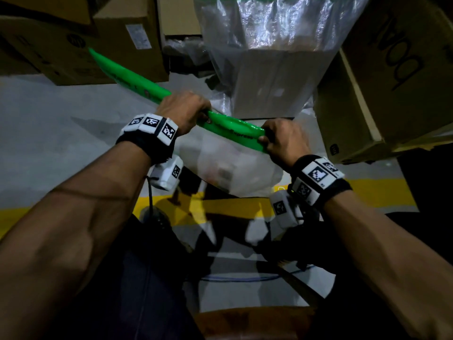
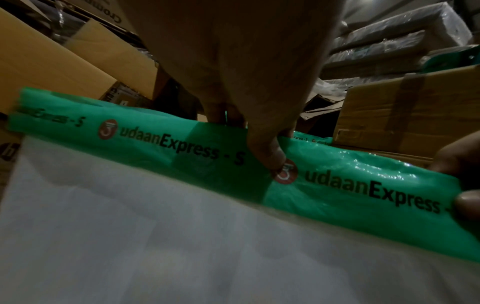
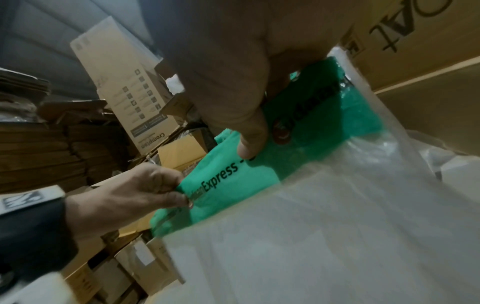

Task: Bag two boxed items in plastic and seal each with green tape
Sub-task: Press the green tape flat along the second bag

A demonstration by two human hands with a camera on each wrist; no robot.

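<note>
**Green tape being pressed along the bag mouth**

Green printed tape (image 1: pixel 230 130) runs along the top edge of the bag (image 1: pixel 228 168), a clear one held at centre view above the lap. The left hand (image 1: pixel 183 111) pinches the taped edge at about 11 o'clock of the bag; its thumb (image 2: pixel 270 152) presses the tape face in the left wrist view. The right hand (image 1: pixel 282 141) pinches the same edge at about 1 o'clock, thumb (image 3: pixel 250 142) curled over the band. Both hands are closed on the tape and film together. A free run of tape trails off toward 10 o'clock past the left hand; its roll is not visible.

The box (image 1: pixel 220 173) inside the bag shows only as a pale blur through the film.

Judgement: the film is thin, soft and slippery and will crease. The tape is limp and will stick to itself if folded. The load looks light, as the edge alone carries it. Best hold is on the taped band, which is stiffer than bare film.

Farther off, at 12 o'clock, stands a second bag (image 1: pixel 264 69) with a box inside and green at its top. Cartons (image 1: pixel 103 50) are stacked at 10 and 2 o'clock.
</note>
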